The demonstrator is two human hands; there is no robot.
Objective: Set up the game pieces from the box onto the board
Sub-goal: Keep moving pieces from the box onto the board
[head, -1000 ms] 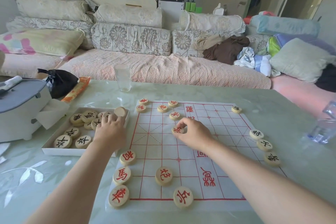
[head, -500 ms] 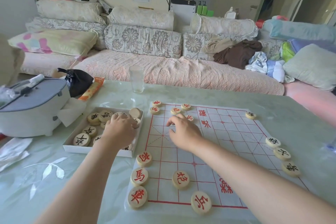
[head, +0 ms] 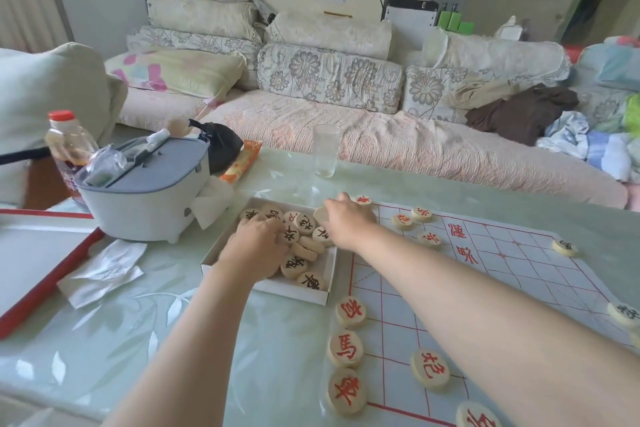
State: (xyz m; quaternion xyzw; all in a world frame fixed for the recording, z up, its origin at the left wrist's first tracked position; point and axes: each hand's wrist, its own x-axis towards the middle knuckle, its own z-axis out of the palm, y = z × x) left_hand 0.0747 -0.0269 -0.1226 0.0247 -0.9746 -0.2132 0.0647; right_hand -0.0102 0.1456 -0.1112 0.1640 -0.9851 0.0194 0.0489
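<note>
Left hand (head: 256, 246), right hand (head: 346, 222) over box (head: 287, 291)

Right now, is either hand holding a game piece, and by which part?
Cannot tell. The right hand meets the rim of a blank-faced piece at the box's far corner; the left hand lies over boxed pieces, fingertips hidden.

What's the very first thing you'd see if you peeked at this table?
Two bare arms reaching into a white box of round wooden pieces: the left hand lies over the pile, the right hand at its far corner. Beside it lies a red-lined board, with big red-lettered discs down its near left edge.
</note>
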